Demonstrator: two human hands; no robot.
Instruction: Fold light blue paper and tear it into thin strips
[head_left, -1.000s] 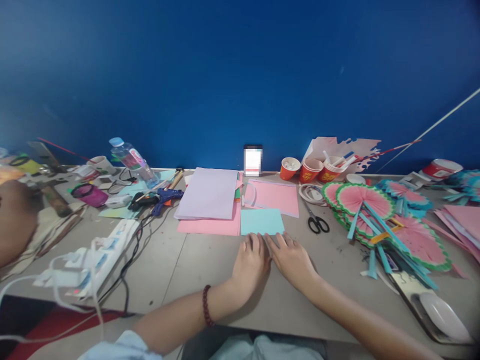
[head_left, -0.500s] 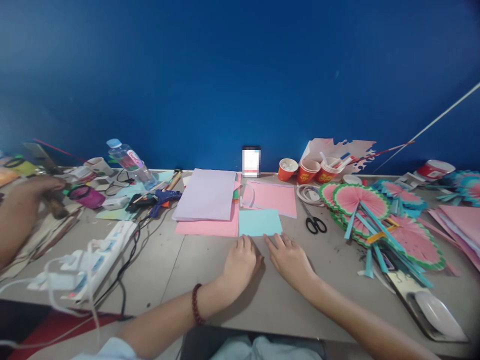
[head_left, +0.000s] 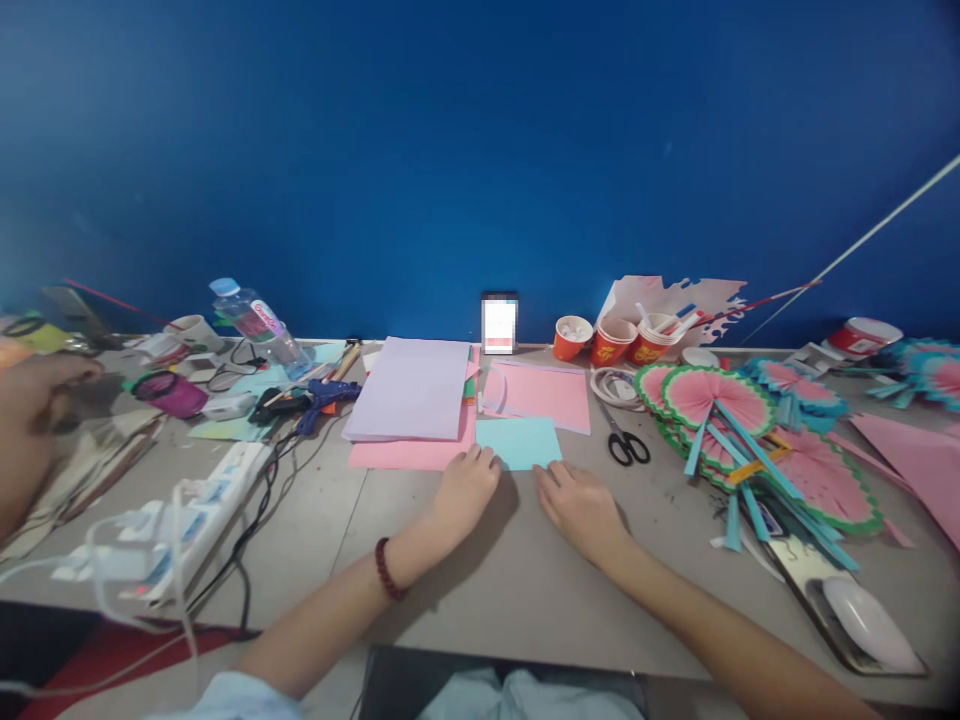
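Note:
My left hand (head_left: 466,487) lies palm down on the grey table (head_left: 480,580), its fingertips at the near left corner of a light blue sheet of paper (head_left: 519,441). A dark red bead bracelet is on that wrist. My right hand (head_left: 579,504) rests flat just below the sheet's near right corner, fingers stretched forward. Neither hand holds anything. Behind the blue sheet lie a pink sheet (head_left: 544,394) and a lilac stack (head_left: 412,388) on more pink paper.
Black scissors (head_left: 624,443) lie right of the blue sheet. Pink and green paper fans (head_left: 757,430) cover the right side. Red paper cups (head_left: 611,342) stand by the blue wall. A glue gun (head_left: 315,396), bottle (head_left: 259,322) and power strip (head_left: 187,515) sit left. Another person's hand (head_left: 34,420) is at far left.
Both my hands slid forward to the blue sheet's near edge and moved slightly apart. The other person's hand at the left shifted.

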